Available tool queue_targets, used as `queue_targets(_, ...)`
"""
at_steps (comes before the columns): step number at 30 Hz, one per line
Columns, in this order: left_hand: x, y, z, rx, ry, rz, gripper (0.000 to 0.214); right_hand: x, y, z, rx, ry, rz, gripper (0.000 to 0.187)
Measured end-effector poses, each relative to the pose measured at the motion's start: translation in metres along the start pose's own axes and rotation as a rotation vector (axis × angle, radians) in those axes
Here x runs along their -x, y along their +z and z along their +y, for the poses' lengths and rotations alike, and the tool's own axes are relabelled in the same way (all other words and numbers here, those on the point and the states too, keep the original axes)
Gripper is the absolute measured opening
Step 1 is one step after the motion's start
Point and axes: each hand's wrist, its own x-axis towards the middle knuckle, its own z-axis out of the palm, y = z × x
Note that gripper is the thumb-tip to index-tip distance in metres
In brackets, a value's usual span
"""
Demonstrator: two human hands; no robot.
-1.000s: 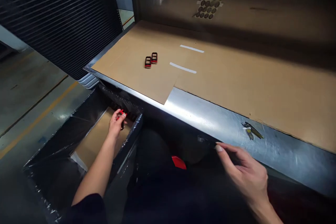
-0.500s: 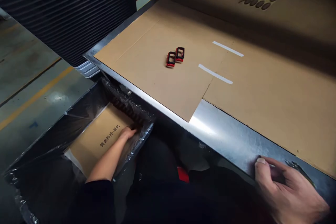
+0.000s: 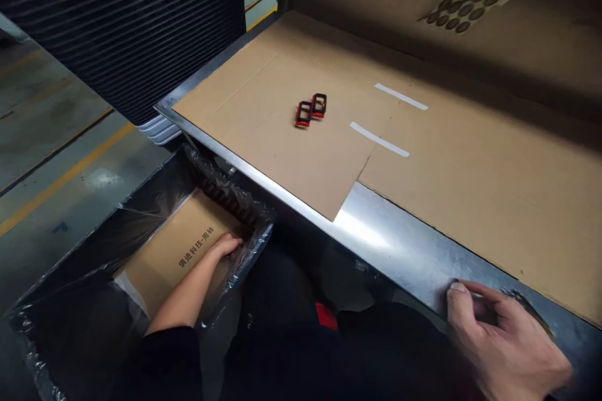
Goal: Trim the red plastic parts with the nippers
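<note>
My left hand (image 3: 228,243) reaches down into a black, plastic-lined bin (image 3: 94,244). Its fingers are curled at the right edge of a printed cardboard sheet (image 3: 162,272); the fingertips, and whatever they grip, are hidden. At the metal front edge of the table, my right hand (image 3: 508,335) is closed, thumb and forefinger brought together over something too dark to make out. A small shiny metal object (image 3: 533,313) shows just behind its fingers. Two small black-and-red frame-shaped parts (image 3: 311,110) stand side by side on the cardboard table cover (image 3: 263,131).
Two white tape strips (image 3: 380,139) lie across the cardboard seam. Behind the table, a sheet of round dark stickers (image 3: 470,0) hangs on a panel. A tall stack of black ribbed trays (image 3: 141,25) stands at the left. The metal table edge (image 3: 399,232) overhangs near the bin.
The view has shifted slightly, so the table items sit a little lower and further left. Both hands keep nearly the same pose; the two black-and-red parts have not moved on the cardboard.
</note>
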Motion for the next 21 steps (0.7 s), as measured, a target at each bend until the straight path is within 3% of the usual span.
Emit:
queue_targets(3,0.025,-0.019,0.023,0.199,0.057,0.049,0.032,-0.001,-0.003,-0.013,-0.016,-0.011,0.050,0.031)
queue_targets(6,0.066,-0.039,0.053,0.441,0.214,0.082,0.029,-0.002,-0.002,-0.012,-0.085,-0.096,0.087,0.031)
queue_targets(9,0.122,-0.032,0.079,0.678,0.432,0.047,0.026,0.006,-0.007,-0.011,-0.268,-0.146,0.090,0.032)
queue_targets(12,0.176,0.020,0.093,0.821,0.568,-0.111,0.039,0.032,-0.025,-0.024,-0.595,-0.277,-0.083,0.022)
queue_targets(14,0.205,0.070,0.095,0.853,0.595,-0.251,0.047,0.057,-0.042,-0.038,-0.786,-0.463,-0.371,0.019)
queue_targets(16,0.229,0.118,0.092,0.851,0.576,-0.383,0.047,0.081,-0.056,-0.051,-0.940,-0.533,-0.585,0.033)
queue_targets(18,0.246,0.154,0.087,0.856,0.522,-0.517,0.042,0.097,-0.066,-0.055,-1.058,-0.442,-0.581,0.030)
queue_targets(21,0.263,0.181,0.079,0.874,0.411,-0.695,0.032,0.110,-0.073,-0.043,-1.150,-0.310,-0.464,0.023)
